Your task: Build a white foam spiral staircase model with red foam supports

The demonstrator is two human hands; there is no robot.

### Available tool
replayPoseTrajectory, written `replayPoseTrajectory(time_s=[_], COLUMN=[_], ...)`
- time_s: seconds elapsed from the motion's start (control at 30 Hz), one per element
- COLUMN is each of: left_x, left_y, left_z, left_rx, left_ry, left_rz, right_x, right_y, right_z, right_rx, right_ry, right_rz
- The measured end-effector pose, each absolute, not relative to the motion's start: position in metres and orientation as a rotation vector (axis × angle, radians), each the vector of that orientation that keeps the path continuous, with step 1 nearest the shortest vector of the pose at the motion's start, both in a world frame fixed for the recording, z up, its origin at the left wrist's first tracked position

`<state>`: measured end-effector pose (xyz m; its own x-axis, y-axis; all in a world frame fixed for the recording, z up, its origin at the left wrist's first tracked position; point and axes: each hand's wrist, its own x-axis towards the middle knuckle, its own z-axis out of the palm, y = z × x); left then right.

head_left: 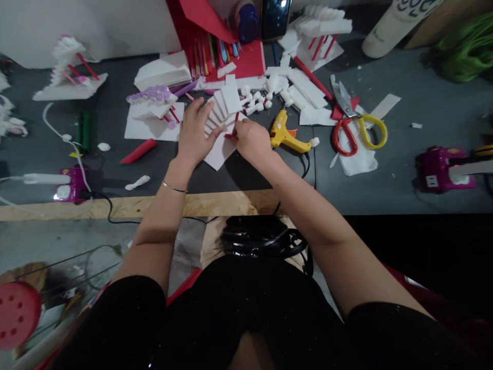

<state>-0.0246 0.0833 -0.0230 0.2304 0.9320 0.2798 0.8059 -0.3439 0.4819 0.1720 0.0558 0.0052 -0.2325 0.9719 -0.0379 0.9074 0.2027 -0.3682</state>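
In the head view, at the middle of the table (246, 180), between both hands: the model (230, 97), a fan of white steps above a flat base (218, 156). Left hand (194, 128) against the left side of the fan, fingers apart, thumb out toward the lower ends of the steps; cannot tell how firmly pressed. Right hand (252, 137) at the lower right of the fan, thumb and fingertips drawn together, apparently pinched on a red stick (236, 117) beside the steps. Cannot tell, behind those fingers, whether joined to the base.

Looks like foam board: probably very light, stiff enough to keep flat, yet easy to dent along the edges. Likely weakest at the joints between steps, so best to take hold low, by the base edges, or with a broad, gentle touch along the fan, never by a single step end. For the stick, thin and seemingly rigid, best to pinch near mid-length, lightly, to avoid prying at the steps.

Just beside the right hand, a yellow glue gun (287, 134); farther right, scissors (356, 118) with blades open. Near the left hand, a purple-topped model (152, 97) on red legs. Beyond the fan, marker pens (208, 56) and small white pieces (256, 100).
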Motion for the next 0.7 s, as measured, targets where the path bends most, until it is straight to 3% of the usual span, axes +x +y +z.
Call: replayPoseTrajectory(time_s=[0.7], left_x=[-0.022], left_y=[0.082], left_z=[-0.036], left_rx=[2.227], left_ry=[1.594], left_rz=[0.803], right_x=[0.170], right_y=[0.078], right_z=[-0.016], right_rx=[-1.710], right_ry=[-2.083], right_rz=[0.543])
